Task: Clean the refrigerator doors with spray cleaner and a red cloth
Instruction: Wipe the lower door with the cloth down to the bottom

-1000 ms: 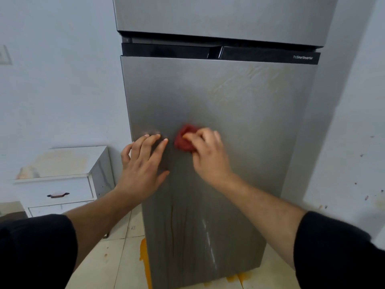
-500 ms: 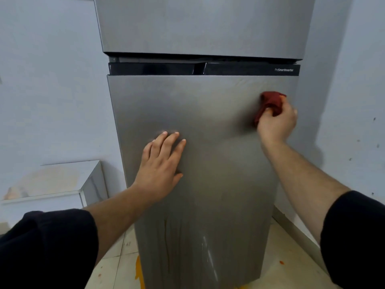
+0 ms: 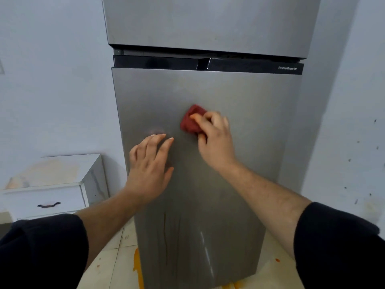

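We see the right hand (image 3: 214, 142) bunching the red cloth (image 3: 190, 122) under curled fingers and thumb. It presses the cloth against the lower door (image 3: 239, 163) of the refrigerator, roughly midway between the door's left and right edges and nearer its top edge than its bottom. The left hand (image 3: 150, 165) lies flat on the same door, fingers straight and slightly spread, just left of the cloth and holding nothing. The spray cleaner is not in view.

We judge the wiping to be only partway done. Dark drip streaks (image 3: 165, 236) run down toward the door's bottom edge, with a pale smear beside them.

Several things could go wrong, as we read it. The bare left palm may leave prints on the brushed finish. The cloth is wadded small, so each pass covers a narrow band and may skip strips. Without more spray, it may only smear the streaks. Leaning hard through both hands could rock the refrigerator. An orange spill (image 3: 136, 265) lies on the floor by the door's bottom left corner, and we think it could be slippery underfoot. The upper door (image 3: 208, 21) may get overlooked.
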